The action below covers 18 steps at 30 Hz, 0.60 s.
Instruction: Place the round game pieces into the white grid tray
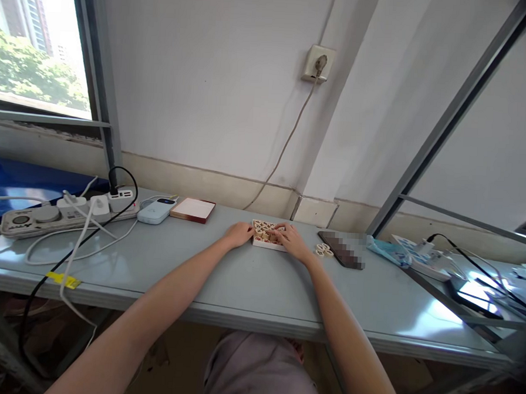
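Observation:
A shallow white box (270,245) sits on the grey table and is filled with round, pale Chinese chess pieces (261,227) bearing dark and red characters. At the box's left side, my left hand (238,234) is closed against the edge, its fingers partly hidden. My right hand (290,241) reaches over the right half, fingers apart and touching the pieces inside; it covers that part of the box. Just right of my right hand, several loose chess pieces (323,250) lie on the tabletop.
A dark phone (340,250) lies right of the loose pieces. At the back left are an open box lid (193,210), a pale blue device (156,211) and a power strip (36,219) with trailing cables. A blue plastic packet (389,252) lies at right. The table's front edge (256,318) is near my lap.

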{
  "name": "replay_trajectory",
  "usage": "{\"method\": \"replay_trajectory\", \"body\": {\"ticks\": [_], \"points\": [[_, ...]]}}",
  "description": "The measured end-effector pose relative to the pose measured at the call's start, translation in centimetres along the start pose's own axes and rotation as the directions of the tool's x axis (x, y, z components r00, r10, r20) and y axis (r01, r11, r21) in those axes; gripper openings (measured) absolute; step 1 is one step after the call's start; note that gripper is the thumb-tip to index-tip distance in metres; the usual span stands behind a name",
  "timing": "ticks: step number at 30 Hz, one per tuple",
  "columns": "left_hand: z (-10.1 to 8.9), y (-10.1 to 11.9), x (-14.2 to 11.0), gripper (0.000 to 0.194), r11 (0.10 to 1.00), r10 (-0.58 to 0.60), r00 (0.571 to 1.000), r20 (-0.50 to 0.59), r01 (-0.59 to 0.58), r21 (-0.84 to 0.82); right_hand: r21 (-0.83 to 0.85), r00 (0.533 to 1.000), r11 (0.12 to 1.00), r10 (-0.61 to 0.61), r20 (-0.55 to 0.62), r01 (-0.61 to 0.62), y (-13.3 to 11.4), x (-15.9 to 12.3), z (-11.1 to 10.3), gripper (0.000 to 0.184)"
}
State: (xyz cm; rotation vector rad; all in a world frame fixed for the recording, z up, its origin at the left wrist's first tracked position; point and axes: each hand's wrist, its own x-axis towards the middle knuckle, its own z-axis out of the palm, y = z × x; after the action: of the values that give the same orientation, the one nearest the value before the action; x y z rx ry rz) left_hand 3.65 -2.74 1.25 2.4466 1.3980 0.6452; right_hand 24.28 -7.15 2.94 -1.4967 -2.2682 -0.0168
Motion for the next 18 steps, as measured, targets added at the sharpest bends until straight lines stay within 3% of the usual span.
{"method": "replay_trajectory", "body": {"ticks": [5, 18], "points": [[0.1, -0.1, 0.1, 0.036, 1.0, -0.008, 1.0, 0.004, 0.008, -0.005, 0.023, 0.993, 0.997, 0.075, -0.089, -0.073, 0.1, 0.0, -0.4, 0.049], [0.0, -0.1, -0.1, 0.039, 1.0, -0.016, 1.0, 0.002, 0.017, -0.019, -0.034, 0.987, 0.988, 0.146, -0.067, -0.148, 0.8, 0.1, -0.6, 0.046]]}}
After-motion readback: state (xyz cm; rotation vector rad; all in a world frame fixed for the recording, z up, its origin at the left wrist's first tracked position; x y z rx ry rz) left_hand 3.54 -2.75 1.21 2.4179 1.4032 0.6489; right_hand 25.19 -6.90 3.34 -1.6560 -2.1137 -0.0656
